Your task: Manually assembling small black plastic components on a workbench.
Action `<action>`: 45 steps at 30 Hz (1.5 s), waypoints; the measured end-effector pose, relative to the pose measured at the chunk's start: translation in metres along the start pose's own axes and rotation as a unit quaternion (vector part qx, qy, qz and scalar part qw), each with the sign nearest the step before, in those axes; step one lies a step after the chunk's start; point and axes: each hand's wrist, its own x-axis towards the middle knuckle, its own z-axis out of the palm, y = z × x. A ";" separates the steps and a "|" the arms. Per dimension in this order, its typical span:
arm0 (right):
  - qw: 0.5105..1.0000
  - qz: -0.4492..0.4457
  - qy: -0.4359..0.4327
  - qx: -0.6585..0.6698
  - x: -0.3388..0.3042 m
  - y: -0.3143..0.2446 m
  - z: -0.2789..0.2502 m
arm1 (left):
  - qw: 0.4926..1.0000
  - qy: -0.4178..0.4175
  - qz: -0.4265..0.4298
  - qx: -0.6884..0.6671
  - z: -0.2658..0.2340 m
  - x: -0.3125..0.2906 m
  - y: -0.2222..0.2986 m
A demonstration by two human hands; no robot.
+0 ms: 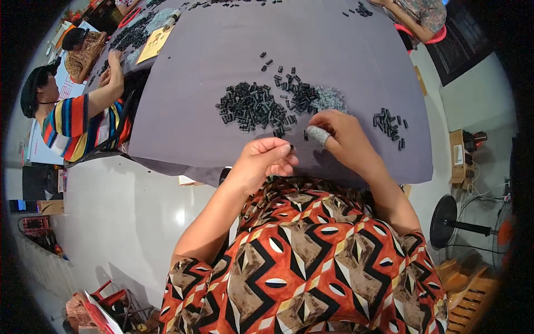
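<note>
And here's the left hand [266, 161], thumb and finger pinching a small black piece [292, 148] just off the table's [189, 89] near edge, a tip grip that seems to suit something so tiny. The right hand [347, 135] curls alongside, a grey wrap [318, 135] perhaps guarding one digit; whether it grips anything, I can't tell. Beyond, the black pile [250, 106] and pale bits [329, 100] lie close, presumably for easy reach; a smaller cluster [386, 125] sits apart, right.
</note>
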 end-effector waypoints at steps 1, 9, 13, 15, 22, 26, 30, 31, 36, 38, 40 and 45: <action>0.999 0.014 -0.014 -0.037 0.002 -0.003 0.001 | 1.000 0.023 0.014 -0.007 0.000 0.000 -0.001; 0.975 -0.037 -0.030 -0.216 0.005 0.012 0.036 | 0.997 0.053 0.062 -0.010 -0.002 0.002 -0.010; 0.984 -0.056 -0.002 -0.167 0.003 0.014 0.032 | 0.992 0.091 0.071 0.049 0.003 0.001 -0.011; 0.989 -0.071 0.019 -0.126 0.002 0.013 0.028 | 0.988 0.105 0.077 0.078 0.007 0.002 -0.011; 0.978 0.010 -0.021 0.205 -0.006 0.004 0.022 | 0.974 0.106 0.095 0.175 0.019 0.009 -0.017; 0.965 0.015 -0.039 0.259 -0.011 0.012 0.027 | 0.967 0.100 0.109 0.205 0.029 0.013 -0.017; 0.971 -0.008 -0.030 0.236 -0.013 0.015 0.024 | 0.946 0.104 0.157 0.262 0.029 0.017 -0.026; 0.971 -0.008 -0.028 0.237 -0.014 0.014 0.023 | 0.946 0.103 0.157 0.264 0.032 0.016 -0.027; 0.988 -0.151 0.016 0.025 -0.017 0.007 0.022 | 0.930 0.145 0.149 0.304 0.040 0.016 -0.025; 0.986 -0.164 -0.002 0.013 -0.017 0.007 0.016 | 0.969 0.133 0.075 0.195 0.039 0.017 -0.020; 0.984 -0.176 -0.020 0.001 -0.017 0.007 0.012 | 0.996 0.084 -0.015 0.030 0.034 0.017 -0.020; 0.973 -0.211 -0.089 0.005 -0.020 0.011 0.008 | 0.988 0.020 -0.129 -0.083 0.022 0.019 -0.017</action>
